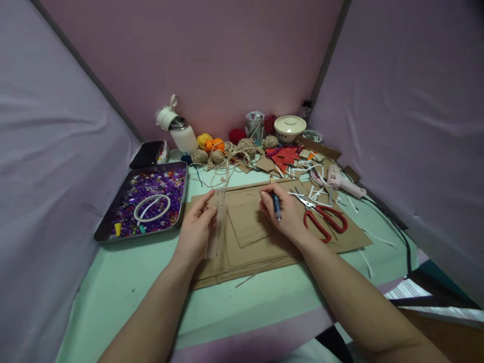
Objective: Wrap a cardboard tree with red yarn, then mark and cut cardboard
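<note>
A clear ruler is held between the thumb and fingers of my left hand, over the left part of the brown cardboard. My right hand is closed around a dark blue pen, above the right part of the sheets. Between the two hands lies a smaller brown piece with dark lines along its left and lower edges. Red-handled scissors rest on the cardboard just right of my right hand, blades pointing up and left.
At the left is a metal tray of purple beads with a hoop. Yarn balls, a white bottle and a lidded bowl line the back. A pink glue gun with a black cord lies at the right among paper scraps.
</note>
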A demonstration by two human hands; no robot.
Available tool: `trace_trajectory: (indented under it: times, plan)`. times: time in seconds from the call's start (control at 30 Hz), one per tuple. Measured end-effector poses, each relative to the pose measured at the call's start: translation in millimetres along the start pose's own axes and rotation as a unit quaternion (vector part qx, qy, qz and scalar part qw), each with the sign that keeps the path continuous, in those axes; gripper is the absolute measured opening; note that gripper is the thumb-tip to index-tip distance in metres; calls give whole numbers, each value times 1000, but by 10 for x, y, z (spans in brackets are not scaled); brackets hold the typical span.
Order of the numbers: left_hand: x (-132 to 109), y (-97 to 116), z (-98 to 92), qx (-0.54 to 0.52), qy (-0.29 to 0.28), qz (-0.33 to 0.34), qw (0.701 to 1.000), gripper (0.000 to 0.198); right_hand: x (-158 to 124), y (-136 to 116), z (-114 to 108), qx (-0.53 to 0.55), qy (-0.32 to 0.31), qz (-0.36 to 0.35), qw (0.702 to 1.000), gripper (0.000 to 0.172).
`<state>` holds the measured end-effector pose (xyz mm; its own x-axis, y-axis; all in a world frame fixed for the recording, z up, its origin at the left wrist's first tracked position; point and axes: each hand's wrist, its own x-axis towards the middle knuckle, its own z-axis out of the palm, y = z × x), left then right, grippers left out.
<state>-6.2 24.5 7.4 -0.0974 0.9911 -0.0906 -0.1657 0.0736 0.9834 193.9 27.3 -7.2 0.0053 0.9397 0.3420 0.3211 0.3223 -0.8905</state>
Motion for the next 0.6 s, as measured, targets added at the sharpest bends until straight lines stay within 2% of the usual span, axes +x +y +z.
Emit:
trace_trajectory:
  times: [0.1,0.27,0.4,0.5,0.6]
  plan:
    - [-18,10,9,-37,-28,4,999,59,-12,0,22,-7,-21,-11,1000,19]
    - [-31,-4,22,-27,-22,26,999,66,-24,-18,24,1,-68,-22,997,21]
    - [-46,-23,35,-31,-29,22,999,76,-50,-47,34,40,-142,-2,989,26]
    - [-82,-31,79,-4,-47,57,997,77,-97,-50,103,96,-217,29,971,40]
    - [-119,-38,128,50,-60,101,992,75,-121,-28,170,118,-227,41,966,36]
